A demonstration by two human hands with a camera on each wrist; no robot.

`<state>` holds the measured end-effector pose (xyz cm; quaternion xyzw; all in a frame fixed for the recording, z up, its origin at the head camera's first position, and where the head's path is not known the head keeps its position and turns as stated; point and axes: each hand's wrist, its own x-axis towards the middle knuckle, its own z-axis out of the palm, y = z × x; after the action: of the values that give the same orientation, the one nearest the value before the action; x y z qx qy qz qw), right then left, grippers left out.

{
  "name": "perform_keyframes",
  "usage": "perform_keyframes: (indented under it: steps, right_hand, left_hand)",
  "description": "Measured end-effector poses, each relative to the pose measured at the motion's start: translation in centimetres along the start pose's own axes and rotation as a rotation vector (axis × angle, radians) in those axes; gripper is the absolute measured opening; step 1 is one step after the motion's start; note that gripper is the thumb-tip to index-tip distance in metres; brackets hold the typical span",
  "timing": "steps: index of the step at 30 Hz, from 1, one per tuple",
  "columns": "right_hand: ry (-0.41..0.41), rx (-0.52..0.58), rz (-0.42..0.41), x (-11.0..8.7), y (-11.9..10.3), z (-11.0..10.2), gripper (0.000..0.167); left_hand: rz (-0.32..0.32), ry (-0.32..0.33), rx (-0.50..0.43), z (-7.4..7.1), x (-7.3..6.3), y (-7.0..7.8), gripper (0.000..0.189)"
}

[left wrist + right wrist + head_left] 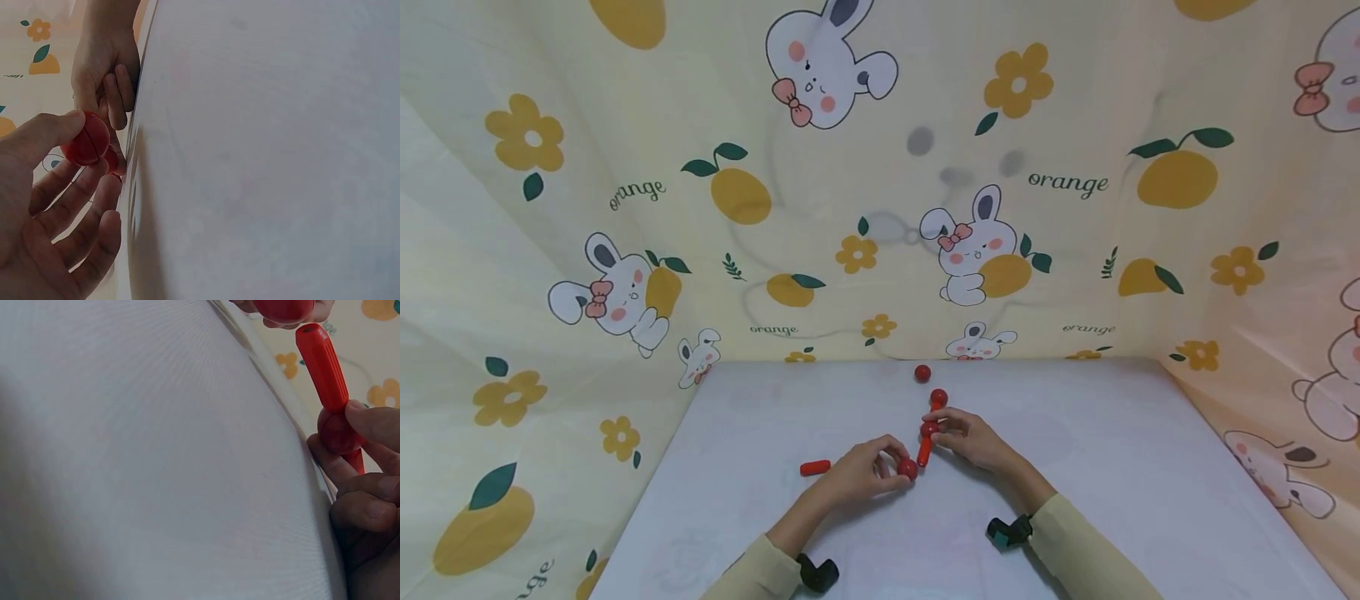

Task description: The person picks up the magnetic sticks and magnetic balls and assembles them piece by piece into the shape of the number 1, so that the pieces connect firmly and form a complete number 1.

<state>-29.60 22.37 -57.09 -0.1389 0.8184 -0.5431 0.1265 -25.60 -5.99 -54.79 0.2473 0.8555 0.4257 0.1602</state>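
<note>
My left hand (pixel 867 473) pinches a dark red ball (pixel 87 140) between thumb and fingertips; a dark seam line runs across it. With thumb and fingers, my right hand (pixel 973 437) grips another red ball (pixel 339 431) in the middle of a joined piece. From that ball a ribbed bright red rod (pixel 322 365) points toward the left hand's ball, its hollow end facing it across a small gap. A second rod, partly hidden by the fingers, leads from the gripped ball to a further red ball (pixel 938 398) at the far end.
A loose red rod (pixel 815 468) lies on the white table (pixel 737 533) left of the left hand. Another red ball (pixel 922 373) rests near the table's back edge. Behind and beside the table hangs a patterned curtain (pixel 880 167) with rabbits and oranges.
</note>
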Motion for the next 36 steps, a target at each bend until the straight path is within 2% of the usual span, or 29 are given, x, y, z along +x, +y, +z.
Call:
perform_keyframes:
  steps: [7, 23, 36]
  right_hand:
    - [0.004, -0.012, -0.022, 0.0, 0.0, 0.0, 0.037]
    - [0.01, -0.014, -0.004, -0.1, -0.2, 0.1, 0.04]
    - [0.003, 0.008, -0.005, 0.1, 0.0, 0.2, 0.041]
  left_hand:
    - [0.014, -0.004, -0.006, 0.3, 0.1, 0.2, 0.034]
    - [0.036, -0.012, 0.002, 1.0, 0.6, 0.1, 0.035]
    - [0.025, -0.012, -0.006, 1.0, 0.6, 0.3, 0.033]
